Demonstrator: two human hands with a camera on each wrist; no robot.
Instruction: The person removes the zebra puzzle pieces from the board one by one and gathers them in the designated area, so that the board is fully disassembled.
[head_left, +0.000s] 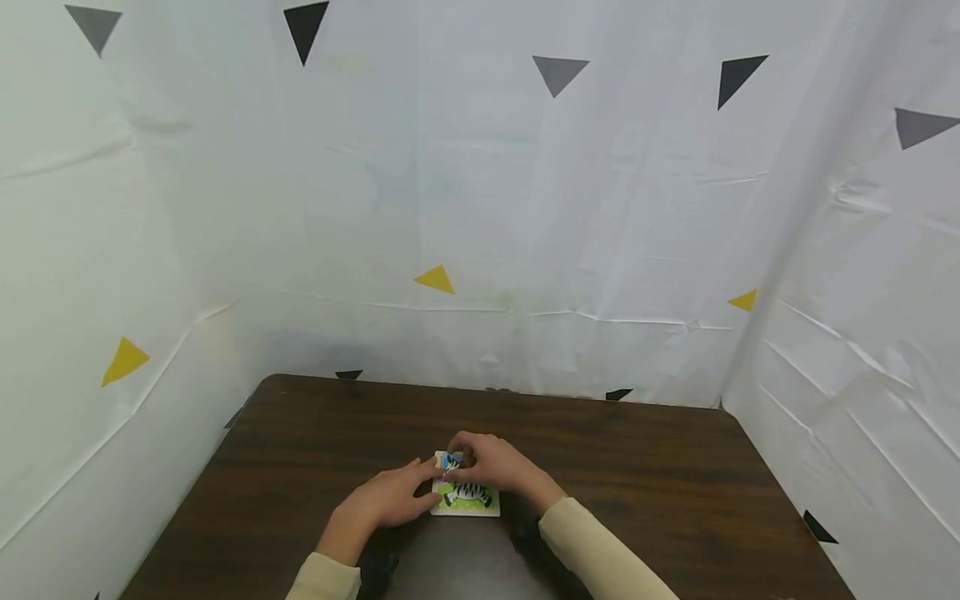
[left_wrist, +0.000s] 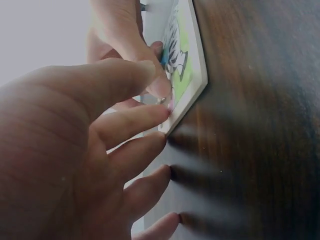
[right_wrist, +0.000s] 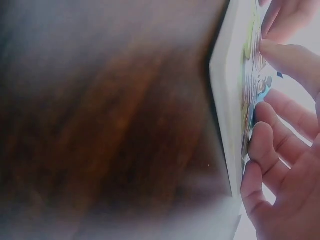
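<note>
A small zebra puzzle board with a pale edge and a green picture lies on the dark wooden table. My right hand reaches over its top from the right. Its thumb and fingertips pinch a blue-backed puzzle piece at the board's upper left, mostly covered by the fingers. From the left, my left hand touches the board's left side with the index fingertip, its thumb close to the same edge. In the left wrist view, the other left fingers spread along the tabletop beside the board corner.
The brown table stretches out on both sides of the board. A grey surface lies at the near edge, between the forearms. White sheeting with grey, black and yellow triangles hangs behind and at both sides.
</note>
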